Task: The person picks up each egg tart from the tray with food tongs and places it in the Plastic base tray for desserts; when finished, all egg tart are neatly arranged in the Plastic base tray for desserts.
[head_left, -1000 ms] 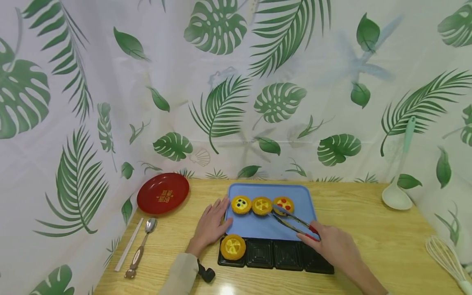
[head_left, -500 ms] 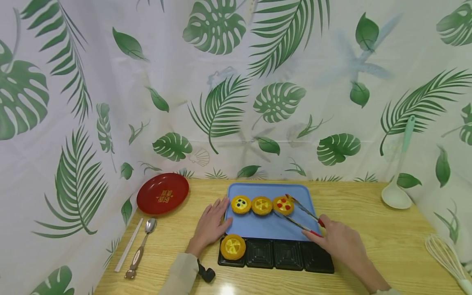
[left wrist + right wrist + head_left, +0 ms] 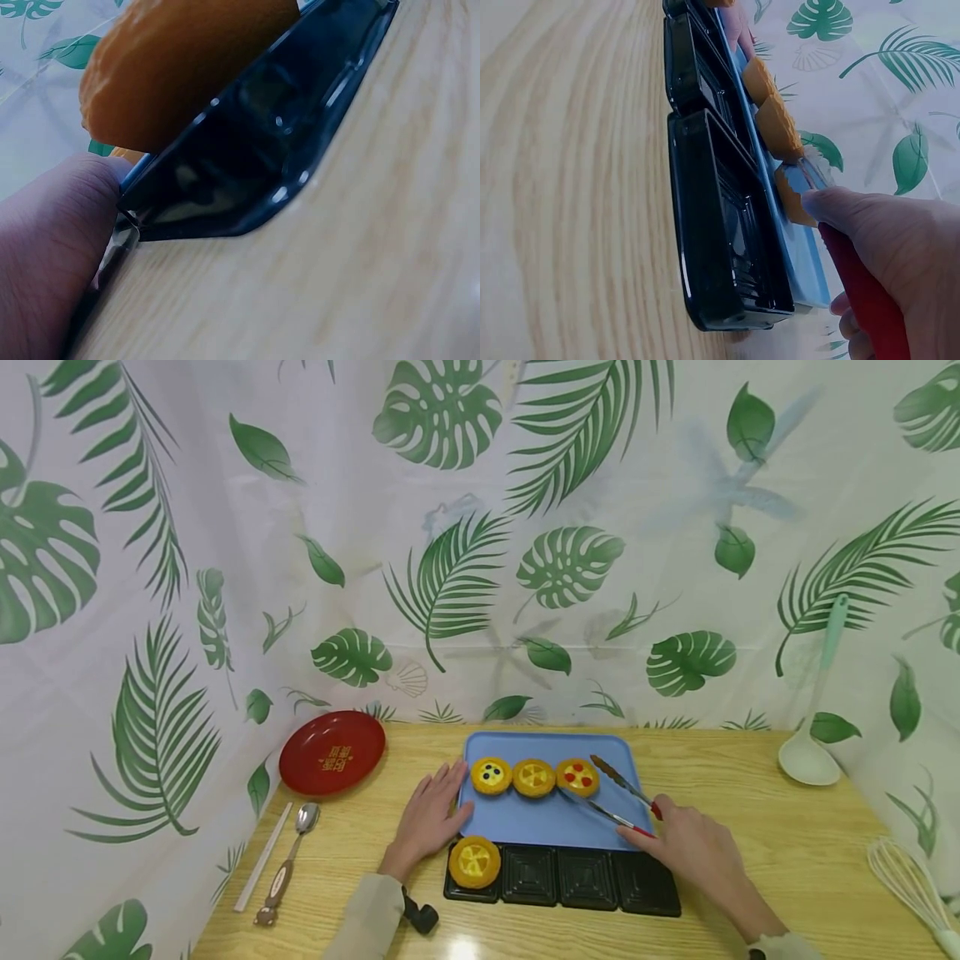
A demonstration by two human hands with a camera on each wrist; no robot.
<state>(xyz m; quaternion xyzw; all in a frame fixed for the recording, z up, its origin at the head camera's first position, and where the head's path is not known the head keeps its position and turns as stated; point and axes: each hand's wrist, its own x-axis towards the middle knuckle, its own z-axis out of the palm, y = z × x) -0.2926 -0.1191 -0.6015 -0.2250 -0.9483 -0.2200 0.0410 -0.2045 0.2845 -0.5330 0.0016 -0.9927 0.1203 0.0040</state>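
Left hand outstretched, right hand curled.

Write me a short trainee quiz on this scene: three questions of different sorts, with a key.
1. Which hand holds the tongs?
2. True or false: every compartment of the black tray is filled.
3. Multiple choice: which topping colour shows on the rightmost tart on the blue tray? A) Green; B) Red; C) Blue.

Key:
1. The right hand.
2. False: only the leftmost, in the head view, holds anything, a wedge-topped tart.
3. B.
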